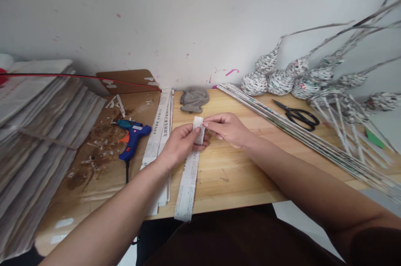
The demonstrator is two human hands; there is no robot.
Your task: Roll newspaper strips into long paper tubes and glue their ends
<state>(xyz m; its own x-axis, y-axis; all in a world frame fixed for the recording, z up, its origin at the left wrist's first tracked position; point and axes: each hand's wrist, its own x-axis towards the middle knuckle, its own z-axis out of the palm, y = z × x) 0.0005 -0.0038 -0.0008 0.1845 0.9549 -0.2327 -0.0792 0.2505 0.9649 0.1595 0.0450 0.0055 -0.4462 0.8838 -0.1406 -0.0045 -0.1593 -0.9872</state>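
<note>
A long strip of newspaper (188, 182) runs from my hands toward me, its lower end hanging over the table's front edge. My left hand (184, 143) is closed on the strip near its far end, thumb on top and fingers beneath. At the upper right corner of that end, my right hand (227, 128) pinches the paper between thumb and fingertips. Left of my left hand lies a stack of newspaper strips (161, 132). Beyond my hands a crumpled grey cloth (194, 99) rests near the wall.
A blue glue gun (134, 138) with a lit red light lies on stained cardboard (100, 174), beside tall newspaper stacks (40, 145). Rightward are rolled paper sticks (282, 126), black scissors (297, 116) and several woven paper gourds (280, 82) with long stems. A thin red-black cable (84, 76) crosses the left.
</note>
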